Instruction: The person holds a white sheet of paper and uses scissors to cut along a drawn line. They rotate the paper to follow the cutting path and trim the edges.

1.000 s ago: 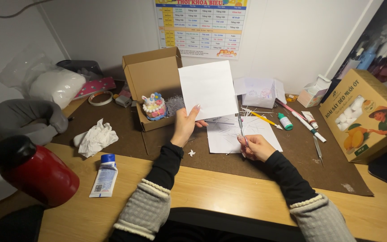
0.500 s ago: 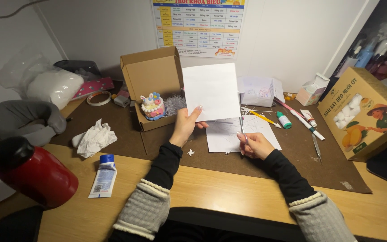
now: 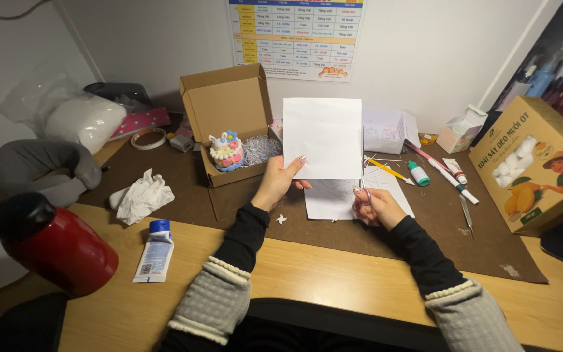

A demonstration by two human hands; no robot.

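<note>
My left hand (image 3: 279,184) holds a white sheet of paper (image 3: 322,137) upright by its lower left corner, thumb on the front. My right hand (image 3: 376,207) grips a small pair of scissors (image 3: 363,179), blades pointing up at the sheet's lower right corner. Both hands hover over a brown desk mat (image 3: 242,208). Under them lies another white sheet (image 3: 333,199) with faint drawn lines.
An open cardboard box (image 3: 226,104) behind my left hand holds a small colourful figure (image 3: 227,151) and shredded paper. A crumpled tissue (image 3: 141,195), a glue tube (image 3: 154,251) and a red bottle (image 3: 53,251) lie left. Pens (image 3: 434,163) and a yellow box (image 3: 535,163) are right.
The held sheet has shifted slightly right, so its right edge now meets the scissor blades. My right hand has risen a little towards it.
</note>
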